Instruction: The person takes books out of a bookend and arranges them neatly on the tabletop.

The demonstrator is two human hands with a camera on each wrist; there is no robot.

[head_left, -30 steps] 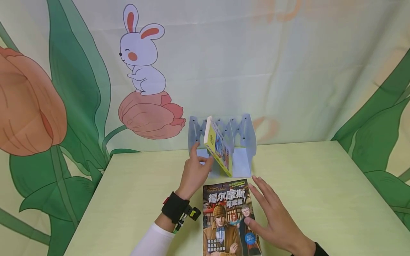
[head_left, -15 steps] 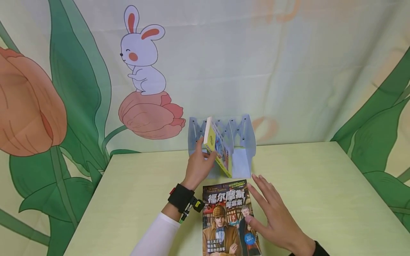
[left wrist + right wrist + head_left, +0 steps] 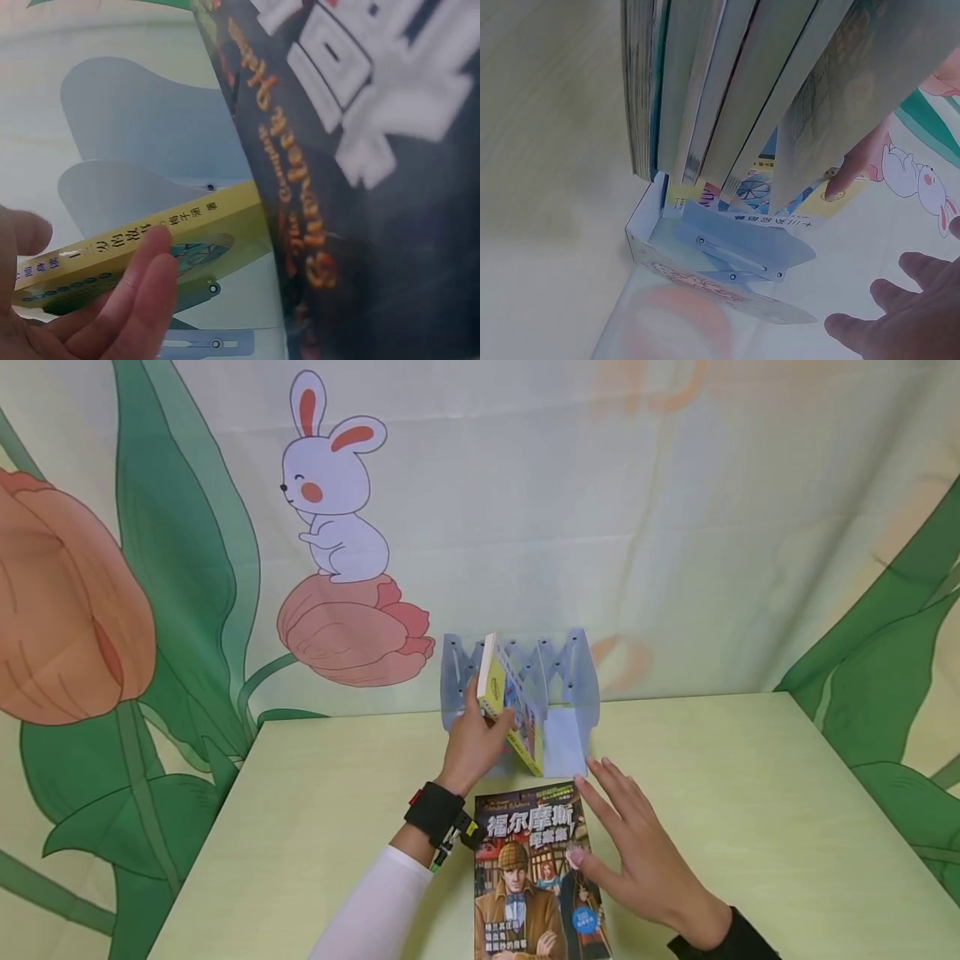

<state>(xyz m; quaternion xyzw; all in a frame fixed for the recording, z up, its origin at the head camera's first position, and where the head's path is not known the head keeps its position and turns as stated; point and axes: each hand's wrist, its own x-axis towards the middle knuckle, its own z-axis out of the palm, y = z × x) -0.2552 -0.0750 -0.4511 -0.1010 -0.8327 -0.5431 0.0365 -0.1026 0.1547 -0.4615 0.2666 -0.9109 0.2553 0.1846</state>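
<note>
A yellow book (image 3: 492,685) leans tilted in a pale blue folding book rack (image 3: 582,685) at the back of the table. My left hand (image 3: 477,739) pinches the book, index finger on one side and thumb on the other. In the left wrist view, the fingers lie along its yellow spine (image 3: 127,249). Nearer to me lies a dark paperback (image 3: 517,877) with a man in a deerstalker on its cover, topping a stack of several books (image 3: 705,97) in the right wrist view. My right hand (image 3: 648,856) is spread over its right edge; contact cannot be told.
The pale green tabletop (image 3: 750,793) extends to both sides of the rack and books. A cloth backdrop (image 3: 675,543) with a rabbit (image 3: 330,485) and tulips hangs right behind the rack.
My left hand has moved right and forward from beside the rack and taken hold of the yellow book. The right hand has shifted only slightly, and the books have stayed put.
</note>
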